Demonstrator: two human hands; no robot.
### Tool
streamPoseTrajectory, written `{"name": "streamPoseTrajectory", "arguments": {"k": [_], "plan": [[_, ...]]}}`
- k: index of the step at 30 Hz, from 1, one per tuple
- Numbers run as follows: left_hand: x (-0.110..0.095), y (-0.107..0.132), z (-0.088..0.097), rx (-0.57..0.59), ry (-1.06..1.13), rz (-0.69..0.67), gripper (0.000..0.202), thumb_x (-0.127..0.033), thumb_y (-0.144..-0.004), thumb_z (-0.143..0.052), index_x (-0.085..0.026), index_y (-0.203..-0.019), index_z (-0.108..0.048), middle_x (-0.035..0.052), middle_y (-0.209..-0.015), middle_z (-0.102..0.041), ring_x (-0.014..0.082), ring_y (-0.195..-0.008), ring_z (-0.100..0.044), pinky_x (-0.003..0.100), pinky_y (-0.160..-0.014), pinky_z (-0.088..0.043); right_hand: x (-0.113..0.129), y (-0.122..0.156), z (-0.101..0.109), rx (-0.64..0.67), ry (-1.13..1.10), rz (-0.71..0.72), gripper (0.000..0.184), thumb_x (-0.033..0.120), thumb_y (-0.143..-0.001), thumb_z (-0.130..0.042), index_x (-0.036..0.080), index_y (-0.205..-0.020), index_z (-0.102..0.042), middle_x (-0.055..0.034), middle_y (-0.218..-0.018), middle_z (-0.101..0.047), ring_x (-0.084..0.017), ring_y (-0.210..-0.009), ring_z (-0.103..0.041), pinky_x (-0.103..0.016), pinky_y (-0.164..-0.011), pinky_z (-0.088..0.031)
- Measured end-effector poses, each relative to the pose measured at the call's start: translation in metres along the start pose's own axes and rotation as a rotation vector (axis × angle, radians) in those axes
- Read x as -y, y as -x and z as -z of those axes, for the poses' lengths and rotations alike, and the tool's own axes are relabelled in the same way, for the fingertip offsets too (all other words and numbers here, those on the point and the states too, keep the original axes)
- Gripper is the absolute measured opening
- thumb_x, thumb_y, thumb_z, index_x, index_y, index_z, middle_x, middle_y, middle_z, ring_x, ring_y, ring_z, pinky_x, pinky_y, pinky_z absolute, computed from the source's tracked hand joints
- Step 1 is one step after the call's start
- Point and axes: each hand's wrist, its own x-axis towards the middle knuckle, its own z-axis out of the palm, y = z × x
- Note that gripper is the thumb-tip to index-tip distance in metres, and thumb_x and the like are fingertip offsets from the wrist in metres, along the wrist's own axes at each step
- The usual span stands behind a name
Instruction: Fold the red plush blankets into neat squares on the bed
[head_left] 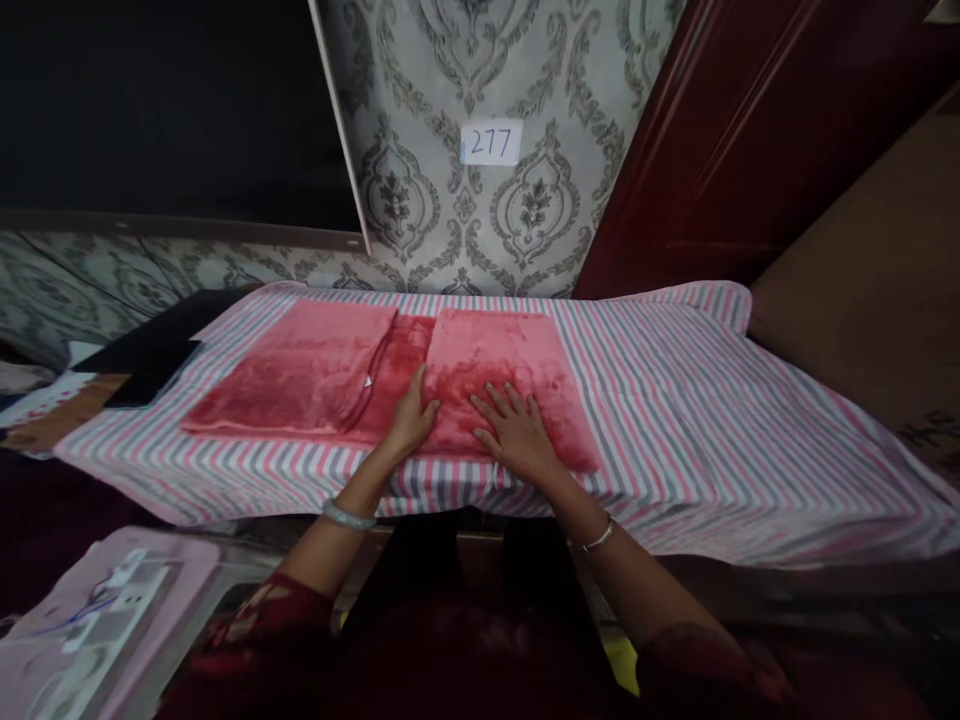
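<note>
A plush pinkish-red blanket (487,345) lies partly folded on the table, its left and right ends turned inward with a darker strip between them. A small white tag shows at the edge of the left fold. My left hand (411,415) rests on the inner edge of the right fold, fingers stretched out and thumb apart. Flat on the right fold lies my right hand (519,432), its fingers spread over the darker pile. Neither hand grips the cloth.
A striped pink, grey and white cloth (667,400) covers the table. A dark screen (172,110) hangs at the upper left, and a brown cardboard box (870,260) stands at the right. On the lower left, a power strip (112,620) sits on a pink surface.
</note>
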Motion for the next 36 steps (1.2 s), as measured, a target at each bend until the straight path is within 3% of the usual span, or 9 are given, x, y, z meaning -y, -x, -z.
{"name": "streamPoseTrajectory", "arguments": {"k": [10, 15, 19, 23, 26, 28, 32, 36], "plan": [[0.011, 0.0, -0.003, -0.111, 0.074, 0.107, 0.068, -0.029, -0.083, -0.069, -0.014, -0.146, -0.05, 0.0175, -0.145, -0.061, 0.0324, -0.134, -0.058, 0.053, -0.117, -0.043, -0.002, -0.002, -0.003, -0.008, 0.022, -0.001, 0.061, 0.058, -0.105, -0.034, 0.039, -0.163, -0.027, -0.0001, -0.172, -0.02, -0.032, -0.158, -0.016, -0.065, -0.123, -0.018], [0.01, 0.002, -0.005, -0.115, 0.027, 0.059, 0.065, -0.026, -0.083, -0.067, -0.014, -0.144, -0.051, 0.0176, -0.144, -0.061, 0.0318, -0.132, -0.06, 0.052, -0.115, -0.046, -0.001, -0.003, -0.006, -0.021, 0.037, 0.013, 0.06, 0.057, -0.106, -0.034, 0.037, -0.162, -0.03, -0.0007, -0.172, -0.022, -0.032, -0.158, -0.016, -0.063, -0.124, -0.018], [0.0, 0.005, -0.006, -0.147, -0.114, -0.018, 0.066, -0.021, -0.083, -0.062, -0.015, -0.147, -0.048, 0.0164, -0.14, -0.063, 0.0305, -0.129, -0.061, 0.051, -0.112, -0.049, 0.0, -0.002, -0.005, -0.023, 0.036, 0.005, 0.058, 0.055, -0.106, -0.035, 0.037, -0.161, -0.033, -0.0008, -0.171, -0.022, -0.031, -0.158, -0.017, -0.061, -0.124, -0.017], [-0.024, 0.01, 0.002, -0.168, -0.344, -0.089, 0.065, -0.021, -0.087, -0.057, -0.013, -0.15, -0.045, 0.0185, -0.139, -0.061, 0.0312, -0.128, -0.06, 0.051, -0.108, -0.051, 0.0, -0.002, -0.003, 0.006, 0.036, 0.008, 0.059, 0.054, -0.106, -0.036, 0.036, -0.162, -0.03, -0.0004, -0.172, -0.021, -0.032, -0.158, -0.016, -0.062, -0.124, -0.017], [-0.046, 0.018, 0.005, -0.1, -0.5, -0.224, 0.057, -0.023, -0.094, -0.052, -0.015, -0.15, -0.047, 0.0188, -0.15, -0.053, 0.0311, -0.142, -0.048, 0.052, -0.118, -0.041, -0.001, -0.003, -0.006, 0.001, 0.051, 0.009, 0.059, 0.053, -0.106, -0.036, 0.037, -0.162, -0.029, -0.0007, -0.172, -0.02, -0.032, -0.158, -0.016, -0.063, -0.124, -0.018], [-0.055, 0.025, 0.003, 0.018, -0.58, -0.262, 0.055, -0.026, -0.097, -0.05, -0.018, -0.151, -0.047, 0.0165, -0.156, -0.049, 0.0308, -0.149, -0.04, 0.054, -0.122, -0.034, -0.001, -0.004, -0.008, -0.014, 0.062, 0.018, 0.06, 0.053, -0.105, -0.036, 0.037, -0.163, -0.029, -0.0018, -0.172, -0.021, -0.033, -0.158, -0.017, -0.064, -0.123, -0.018], [-0.056, 0.036, -0.005, 0.233, -0.676, -0.176, 0.05, -0.034, -0.101, -0.047, -0.021, -0.149, -0.051, 0.0151, -0.16, -0.046, 0.0324, -0.151, -0.037, 0.059, -0.12, -0.035, -0.002, -0.003, -0.011, -0.026, 0.055, 0.024, 0.06, 0.052, -0.105, -0.037, 0.037, -0.162, -0.03, -0.0039, -0.171, -0.023, -0.033, -0.158, -0.017, -0.066, -0.122, -0.017], [-0.053, 0.036, -0.006, 0.247, -0.695, -0.154, 0.049, -0.035, -0.103, -0.044, -0.022, -0.15, -0.051, 0.0139, -0.161, -0.045, 0.0318, -0.152, -0.037, 0.058, -0.119, -0.038, -0.009, -0.009, -0.003, 0.049, -0.042, 0.024, 0.061, 0.054, -0.103, -0.043, 0.036, -0.161, -0.035, -0.0056, -0.17, -0.027, -0.034, -0.157, -0.019, -0.069, -0.121, -0.019]]}}
